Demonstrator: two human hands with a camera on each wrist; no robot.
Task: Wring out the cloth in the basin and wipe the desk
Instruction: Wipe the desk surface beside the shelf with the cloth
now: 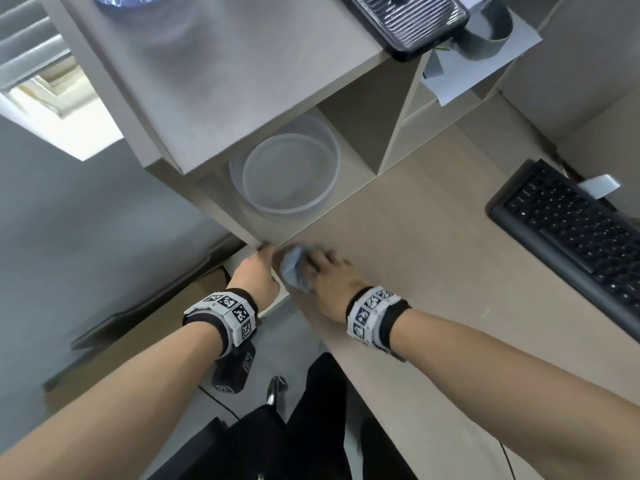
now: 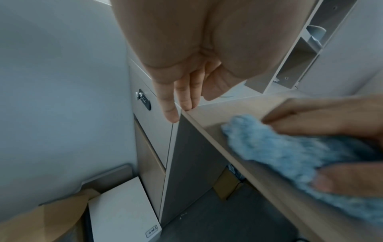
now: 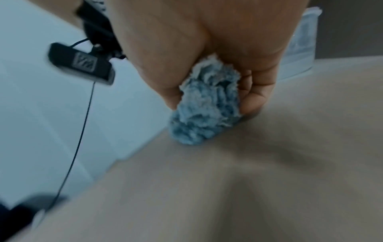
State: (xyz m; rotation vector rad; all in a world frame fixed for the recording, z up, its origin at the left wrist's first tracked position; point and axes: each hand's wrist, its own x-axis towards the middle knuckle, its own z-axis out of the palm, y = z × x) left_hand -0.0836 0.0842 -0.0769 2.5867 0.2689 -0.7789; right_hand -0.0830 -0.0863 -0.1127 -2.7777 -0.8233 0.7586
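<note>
A bunched blue fluffy cloth (image 1: pixel 294 268) lies on the beige desk (image 1: pixel 415 271) at its left front corner. My right hand (image 1: pixel 329 271) grips the cloth (image 3: pixel 207 113) and holds it down on the desk surface (image 3: pixel 248 180). My left hand (image 1: pixel 258 271) hangs just off the desk's left edge, fingers (image 2: pixel 172 104) straight, tips touching the corner (image 2: pixel 186 113); it holds nothing. The cloth (image 2: pixel 290 147) shows beside it. A translucent round basin (image 1: pixel 287 174) stands under the shelf, behind the hands.
A grey shelf unit (image 1: pixel 242 81) overhangs the basin. A black keyboard (image 1: pixel 571 233) lies on the desk at the right. A drawer cabinet with a combination lock (image 2: pixel 144 99) stands left of the desk. Cardboard (image 2: pixel 51 217) and a white box (image 2: pixel 122 211) sit on the floor.
</note>
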